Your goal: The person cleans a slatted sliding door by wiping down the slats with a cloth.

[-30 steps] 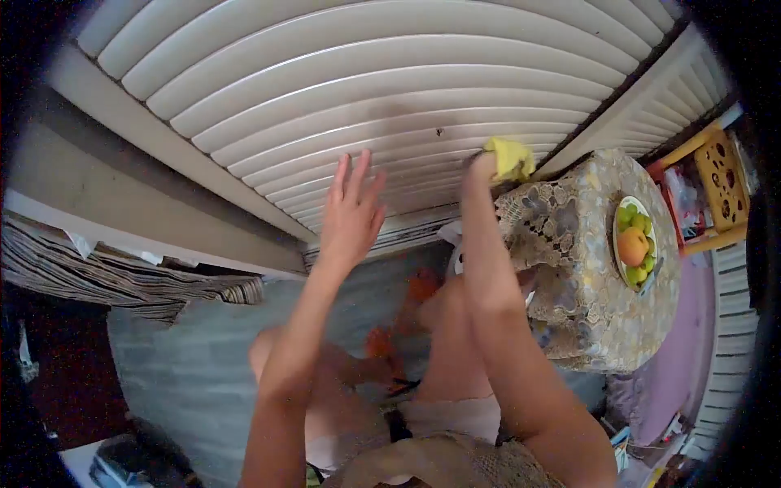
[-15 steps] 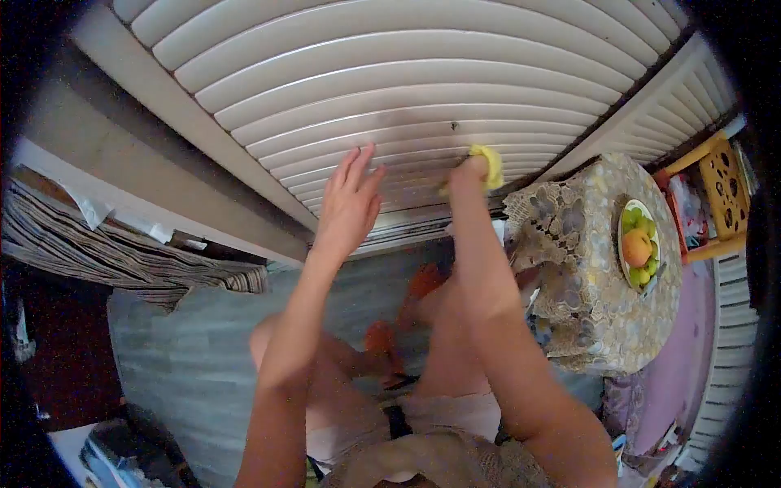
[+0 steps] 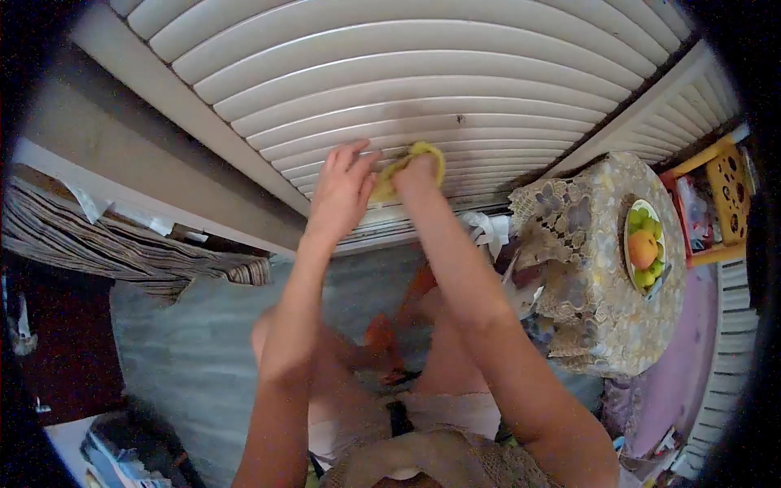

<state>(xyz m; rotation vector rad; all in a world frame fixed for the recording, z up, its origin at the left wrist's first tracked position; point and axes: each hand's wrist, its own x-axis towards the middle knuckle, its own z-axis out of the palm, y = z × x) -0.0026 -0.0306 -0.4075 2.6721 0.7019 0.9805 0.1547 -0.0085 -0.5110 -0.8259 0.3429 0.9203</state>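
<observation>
**Listener:** What are the fingers doing?

**Describer:** The right hand (image 3: 416, 172) has its fingers bunched closed on a yellow cloth (image 3: 382, 189), pressing it toward the lower slats of a white slatted panel (image 3: 407, 77). The left hand (image 3: 339, 199) holds nothing; its fingers are loosely spread with narrow gaps, the tips at the slats. I can't tell whether they touch.

**Listener:** And the cloth?

**Describer:** It is bright yellow, soft and crumpled. One fold shows above and right of the knuckles; another hangs to their left, just beside the left hand. The fingers hide its middle.

**Listener:** What about the slats?

**Describer:** They are pale and run horizontally, with a small dark spot (image 3: 460, 119) above and right of the cloth.

**Listener:** Farther out?

**Describer:** On the right, a desk (image 3: 598, 325) wears a lacy, floral cover and carries a plate (image 3: 628, 262) of green fruit (image 3: 646, 221) around one orange fruit (image 3: 643, 249). Below lies a grey-blue floor (image 3: 191, 350); on the left is striped fabric (image 3: 122, 244).
</observation>
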